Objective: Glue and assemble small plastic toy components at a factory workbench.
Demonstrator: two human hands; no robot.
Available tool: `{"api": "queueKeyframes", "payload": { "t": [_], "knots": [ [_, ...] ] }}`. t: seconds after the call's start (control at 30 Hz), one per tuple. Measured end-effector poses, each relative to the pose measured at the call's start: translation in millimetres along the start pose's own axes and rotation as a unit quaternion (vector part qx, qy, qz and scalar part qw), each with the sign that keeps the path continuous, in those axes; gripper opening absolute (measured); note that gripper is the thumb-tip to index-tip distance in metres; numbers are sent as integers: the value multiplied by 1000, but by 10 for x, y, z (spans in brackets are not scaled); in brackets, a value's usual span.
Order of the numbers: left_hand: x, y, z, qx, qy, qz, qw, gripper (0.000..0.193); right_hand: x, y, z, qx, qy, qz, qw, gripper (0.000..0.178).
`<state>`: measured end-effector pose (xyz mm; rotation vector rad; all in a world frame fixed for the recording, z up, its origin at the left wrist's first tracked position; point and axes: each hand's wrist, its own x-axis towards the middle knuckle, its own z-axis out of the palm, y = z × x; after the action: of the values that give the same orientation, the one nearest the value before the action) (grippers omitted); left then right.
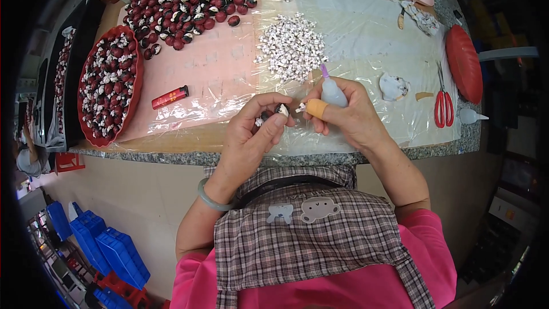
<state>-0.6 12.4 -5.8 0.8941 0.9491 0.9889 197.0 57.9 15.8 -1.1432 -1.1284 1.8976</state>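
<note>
My left hand (249,134) is closed round a few small round pieces in dark red, black and white. One black-and-white piece (282,110) shows at its thumb and fingertips. Close to it, my right hand (360,119) grips a small translucent squeeze bottle (334,94) with a purple tip that points up and away. The same hand pinches a tiny white piece with dark specks (301,107) between its fingertips and its thumb, which has a tan bandage on it. The two hands are slightly apart over the near table edge. Just beyond them lies a heap of such white pieces (291,46).
Red-and-black round pieces (189,6) are heaped at the far left. A red oval tray (139,71) at left holds pieces with white bits. A red lighter (170,97) lies nearby. At right are red-handled scissors (444,109), a red oval dish (464,66) and another squeeze bottle (470,116).
</note>
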Motion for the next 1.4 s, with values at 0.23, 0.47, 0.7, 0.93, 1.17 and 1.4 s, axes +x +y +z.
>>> {"api": "queueKeyframes", "payload": {
  "t": [0.23, 0.47, 0.7, 0.93, 1.17, 1.4],
  "knots": [
    [0, -18, 31, 67, 8, 34, 997, 25, -22, 29, 92, -31, 18, -6, 999, 10],
    [-14, -70, 66, 122, 26, 58, 991, 23, -80, 49, 156, -71, 48, -17, 996, 8],
    [12, -144, 72, 279, 63, 157, 945, 22, -100, 287, 280, -155, 129, -132, 970, 7],
    [-32, -87, 43, 287, 87, 153, 941, 19, -68, 297, 342, -99, 113, -114, 982, 11],
    [-18, 249, -349, 194, 77, 154, 966, 19, -41, -21, 258, -80, 83, -99, 988, 23],
    [-97, 1124, -1711, 536, 354, 291, 709, 19, -56, 45, 29, -110, 73, -115, 985, 18]
  ]
}}
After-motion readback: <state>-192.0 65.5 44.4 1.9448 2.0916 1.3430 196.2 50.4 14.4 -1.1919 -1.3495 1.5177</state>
